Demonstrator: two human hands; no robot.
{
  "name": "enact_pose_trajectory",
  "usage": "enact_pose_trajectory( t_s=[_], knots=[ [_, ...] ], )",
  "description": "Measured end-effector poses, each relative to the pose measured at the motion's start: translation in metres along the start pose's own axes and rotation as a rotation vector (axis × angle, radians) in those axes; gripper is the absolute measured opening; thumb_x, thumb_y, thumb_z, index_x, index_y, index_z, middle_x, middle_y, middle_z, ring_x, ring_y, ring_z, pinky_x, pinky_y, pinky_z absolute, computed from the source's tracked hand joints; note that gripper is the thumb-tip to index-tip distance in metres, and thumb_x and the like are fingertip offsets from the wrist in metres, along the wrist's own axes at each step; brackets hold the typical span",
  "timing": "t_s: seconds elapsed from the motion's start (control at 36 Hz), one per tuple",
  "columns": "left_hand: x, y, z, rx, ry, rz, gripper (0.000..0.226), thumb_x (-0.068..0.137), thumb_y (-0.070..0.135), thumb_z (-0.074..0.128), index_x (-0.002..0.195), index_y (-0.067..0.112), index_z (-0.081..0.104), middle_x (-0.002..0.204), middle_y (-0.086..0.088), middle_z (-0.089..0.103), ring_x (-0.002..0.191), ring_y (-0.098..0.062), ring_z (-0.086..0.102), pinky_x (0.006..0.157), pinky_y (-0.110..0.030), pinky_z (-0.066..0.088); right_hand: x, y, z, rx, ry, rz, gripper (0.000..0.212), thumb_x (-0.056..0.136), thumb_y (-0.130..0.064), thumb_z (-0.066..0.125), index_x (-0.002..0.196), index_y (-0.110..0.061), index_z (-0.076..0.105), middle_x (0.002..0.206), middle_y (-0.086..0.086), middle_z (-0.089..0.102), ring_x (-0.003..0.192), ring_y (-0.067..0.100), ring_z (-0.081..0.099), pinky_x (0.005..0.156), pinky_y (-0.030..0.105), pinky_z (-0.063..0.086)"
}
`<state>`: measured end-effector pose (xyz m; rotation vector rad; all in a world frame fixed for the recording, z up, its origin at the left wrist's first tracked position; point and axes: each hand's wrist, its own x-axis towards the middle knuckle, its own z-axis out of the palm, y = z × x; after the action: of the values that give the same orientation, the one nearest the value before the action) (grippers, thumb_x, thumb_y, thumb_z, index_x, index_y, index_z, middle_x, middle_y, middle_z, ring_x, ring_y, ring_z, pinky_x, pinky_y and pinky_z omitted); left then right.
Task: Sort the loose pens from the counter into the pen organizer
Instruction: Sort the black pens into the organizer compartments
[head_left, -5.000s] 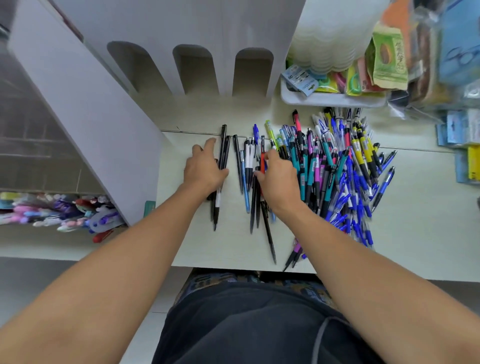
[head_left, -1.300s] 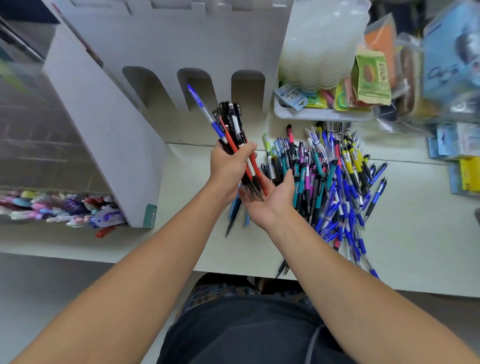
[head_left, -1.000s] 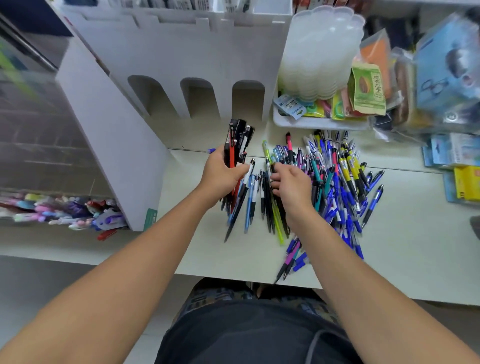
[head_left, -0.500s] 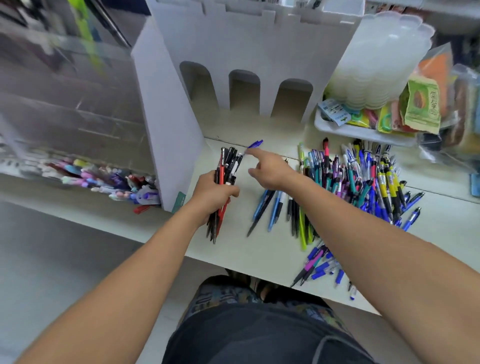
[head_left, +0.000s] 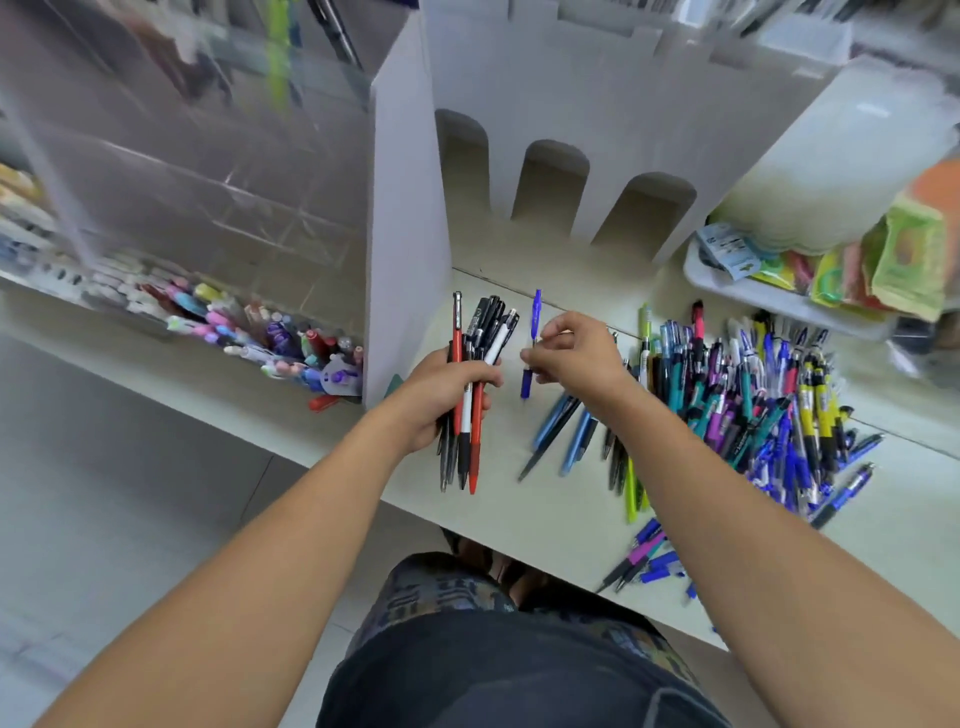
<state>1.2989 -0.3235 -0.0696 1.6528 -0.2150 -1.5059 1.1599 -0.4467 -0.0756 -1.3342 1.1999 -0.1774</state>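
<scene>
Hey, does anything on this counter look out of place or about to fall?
Yes: a few blue and pink pens lie at the counter's near edge, apart from the main pile, tips poking past it. They look likely to roll off.

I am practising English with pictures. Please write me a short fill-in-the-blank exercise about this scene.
1. The left hand grips a bundle of pens; one is red, most are ____.
2. The right hand pinches a single ____ pen.
3. The white organizer has ____ arched openings.

Missing words: black; blue; three
</scene>
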Motion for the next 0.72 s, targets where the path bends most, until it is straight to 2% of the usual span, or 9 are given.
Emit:
enact_pose_trajectory(
  t_s=[0.06,0.14,0.25,0.33,0.39,0.47,0.56,0.64,0.72],
  knots=[
    [0.001,0.004,0.005,0.006,-0.027,0.028,0.024,0.09,0.019,0.075,0.108,0.006,0.065,0.067,0.003,0.064,0.062,-0.015,0.06,0.058,-0.03,0.051,-0.03,-0.011,-0.015,0.186,-0.088,-0.022,0.026,0.083,0.005,0.077,0.097,-0.004,0.057,0.079,0.016,0.071,0.071,0.024,0.067,0.066,0.028,0.058],
    [-0.003,0.016,0.018,-0.025,-0.134,0.081,0.029,0.087,0.022,0.079,0.108,0.007,0.064,0.067,0.003,0.062,0.06,-0.014,0.056,0.057,-0.028,0.049,-0.063,-0.022,-0.028,0.191,-0.147,-0.046,0.026,0.082,0.004,0.078,0.103,0.002,0.064,0.081,0.018,0.075,0.075,0.022,0.071,0.071,0.029,0.059],
    [-0.009,0.034,0.037,0.08,-0.181,0.212,0.024,0.081,0.01,0.083,0.098,0.007,0.067,0.072,-0.002,0.067,0.061,-0.017,0.061,0.059,-0.028,0.054,-0.079,-0.029,-0.03,0.183,-0.09,-0.07,0.011,0.081,0.011,0.076,0.082,0.001,0.071,0.079,0.019,0.075,0.073,0.024,0.074,0.071,0.028,0.06],
    [-0.015,0.047,0.041,0.212,-0.148,0.301,0.03,0.078,0.013,0.086,0.1,0.003,0.068,0.074,0.0,0.071,0.065,-0.014,0.065,0.065,-0.027,0.059,-0.085,-0.04,-0.036,0.115,-0.008,-0.081,0.005,0.081,0.007,0.077,0.081,0.008,0.072,0.08,0.028,0.073,0.071,0.029,0.074,0.071,0.03,0.063],
    [-0.023,0.055,0.041,0.248,-0.137,0.332,0.036,0.077,0.018,0.088,0.103,0.005,0.068,0.075,0.002,0.071,0.066,-0.014,0.067,0.067,-0.029,0.059,-0.092,-0.049,-0.04,0.033,0.0,-0.083,0.009,0.084,0.002,0.077,0.083,0.01,0.073,0.077,0.03,0.071,0.067,0.029,0.073,0.07,0.032,0.064],
    [-0.044,0.063,0.037,0.311,-0.132,0.373,0.04,0.076,0.026,0.088,0.105,0.008,0.067,0.081,-0.006,0.072,0.069,-0.018,0.07,0.066,-0.032,0.059,-0.101,-0.064,-0.041,-0.103,-0.063,-0.129,0.013,0.089,-0.007,0.076,0.083,0.004,0.074,0.07,0.02,0.073,0.062,0.025,0.072,0.067,0.034,0.063],
    [-0.07,0.071,0.024,0.289,-0.065,0.4,0.037,0.077,0.029,0.087,0.104,0.013,0.068,0.083,-0.004,0.073,0.07,-0.015,0.071,0.064,-0.028,0.057,-0.109,-0.085,-0.036,-0.183,-0.14,-0.219,0.014,0.088,-0.012,0.077,0.083,0.001,0.073,0.069,0.014,0.073,0.059,0.018,0.069,0.061,0.029,0.06],
    [-0.102,0.08,0.005,0.142,0.0,0.413,0.021,0.082,0.015,0.083,0.095,0.011,0.066,0.066,0.0,0.067,0.056,-0.012,0.063,0.055,-0.025,0.051,-0.112,-0.11,-0.019,-0.119,-0.176,-0.371,0.028,0.075,-0.006,0.087,0.088,0.007,0.066,0.069,0.016,0.069,0.055,0.018,0.062,0.049,0.027,0.05],
    [-0.132,0.089,-0.019,0.024,0.065,0.412,0.013,0.087,0.004,0.075,0.091,0.011,0.065,0.06,0.002,0.064,0.05,-0.01,0.058,0.054,-0.024,0.047,-0.118,-0.134,0.007,0.002,-0.307,-0.467,0.041,0.072,0.003,0.086,0.103,-0.003,0.06,0.075,0.011,0.068,0.059,0.022,0.064,0.048,0.028,0.05]
  ],
)
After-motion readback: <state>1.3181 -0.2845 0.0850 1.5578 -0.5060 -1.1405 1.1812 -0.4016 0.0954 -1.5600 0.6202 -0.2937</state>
